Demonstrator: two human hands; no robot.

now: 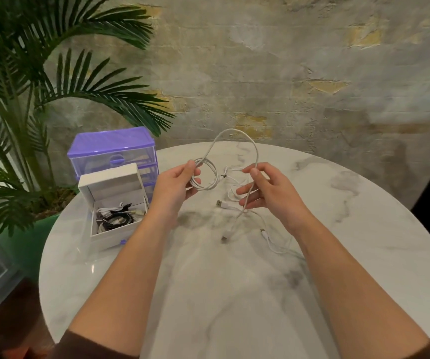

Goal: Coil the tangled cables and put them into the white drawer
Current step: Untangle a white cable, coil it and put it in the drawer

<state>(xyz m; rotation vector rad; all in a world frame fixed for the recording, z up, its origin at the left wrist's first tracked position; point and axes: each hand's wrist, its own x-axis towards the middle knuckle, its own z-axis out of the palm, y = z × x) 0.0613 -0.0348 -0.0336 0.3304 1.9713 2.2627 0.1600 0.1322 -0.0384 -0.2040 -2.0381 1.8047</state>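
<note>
the white cable arcs between a coil pinched in the left hand at 9 o'clock and the right hand, fingers curled pinching it, whose dangling tail may snag loose cables at 5 o'clock, far from the drawer.

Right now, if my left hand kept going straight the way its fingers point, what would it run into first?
Probably the right hand. The left hand, holding the coiled white cable, points right across the gap; only loose white cable hangs between, though depth is unclear.
</note>
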